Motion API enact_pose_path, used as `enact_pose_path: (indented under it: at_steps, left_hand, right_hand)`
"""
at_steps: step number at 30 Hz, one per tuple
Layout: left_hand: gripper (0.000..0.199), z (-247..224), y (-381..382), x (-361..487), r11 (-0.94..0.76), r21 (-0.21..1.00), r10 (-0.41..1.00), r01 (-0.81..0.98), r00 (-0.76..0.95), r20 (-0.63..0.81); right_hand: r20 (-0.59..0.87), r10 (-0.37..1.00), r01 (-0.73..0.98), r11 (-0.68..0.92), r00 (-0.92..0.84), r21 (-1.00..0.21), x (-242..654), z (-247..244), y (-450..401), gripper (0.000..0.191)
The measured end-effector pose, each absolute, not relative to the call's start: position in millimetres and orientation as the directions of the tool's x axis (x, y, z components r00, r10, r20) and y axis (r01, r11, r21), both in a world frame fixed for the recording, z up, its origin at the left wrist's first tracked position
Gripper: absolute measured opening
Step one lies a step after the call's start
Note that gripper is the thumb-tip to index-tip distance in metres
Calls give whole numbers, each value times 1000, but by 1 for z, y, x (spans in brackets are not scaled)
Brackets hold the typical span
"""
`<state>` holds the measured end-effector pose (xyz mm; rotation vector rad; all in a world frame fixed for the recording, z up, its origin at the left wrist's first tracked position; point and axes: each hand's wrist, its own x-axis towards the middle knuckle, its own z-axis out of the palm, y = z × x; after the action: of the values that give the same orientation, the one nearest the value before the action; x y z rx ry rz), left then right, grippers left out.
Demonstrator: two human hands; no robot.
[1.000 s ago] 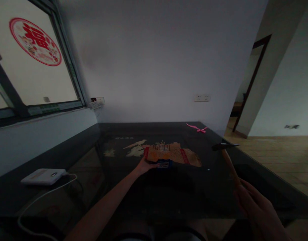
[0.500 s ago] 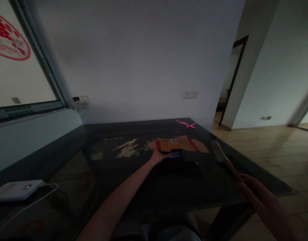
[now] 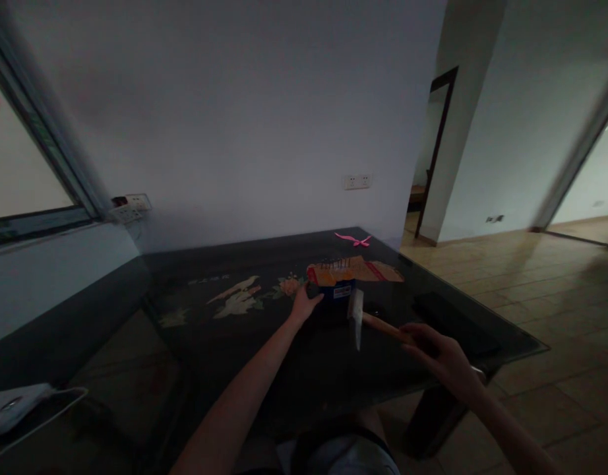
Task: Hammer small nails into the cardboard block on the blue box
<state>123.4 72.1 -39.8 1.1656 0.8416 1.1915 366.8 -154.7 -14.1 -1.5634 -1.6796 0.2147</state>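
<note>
My right hand point(image 3: 435, 353) is wrapped round the wooden handle of a hammer point(image 3: 356, 313), whose metal head hangs over the table just right of a blue box point(image 3: 337, 290). A brown cardboard piece point(image 3: 370, 269) with red bands lies over the box, and several thin nail-like pins stand upright in a row along it. My left hand point(image 3: 304, 303) is at the box's left side, thumb and fingers spread against it and the cardboard's edge.
On the dark glossy table point(image 3: 284, 379) a pink ribbon point(image 3: 354, 240) lies near the back edge. A dark flat object point(image 3: 452, 323) is at the right. At the far left are a white device point(image 3: 17, 406) and its cable. Wall sockets point(image 3: 357, 182) are behind.
My right hand has carried the hammer leftward from the table's right side to beside the box. The view has turned a little right. My left hand's thumb and fingers look more spread at the box.
</note>
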Motion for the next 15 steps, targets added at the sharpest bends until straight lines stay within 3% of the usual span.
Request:
enact_pose_path:
  at_steps: [3, 6, 10, 15]
  left_hand:
    - [26, -35, 49, 101, 128, 942, 973, -310, 225, -58]
    - [21, -29, 21, 96, 248, 875, 947, -416, 296, -127]
    - [32, -21, -6, 109, 352, 827, 922, -438, 316, -225]
    - [63, -21, -15, 116, 304, 842, 940, -446, 283, -189]
  right_hand:
    - [398, 918, 804, 241, -6, -543, 362, -10, -134, 34]
    - [338, 934, 856, 269, -119, -442, 355, -4, -108, 32]
    - [290, 930, 884, 322, -227, -338, 347, 0, -76, 28]
    - [284, 912, 880, 376, -295, -291, 342, -6, -46, 26]
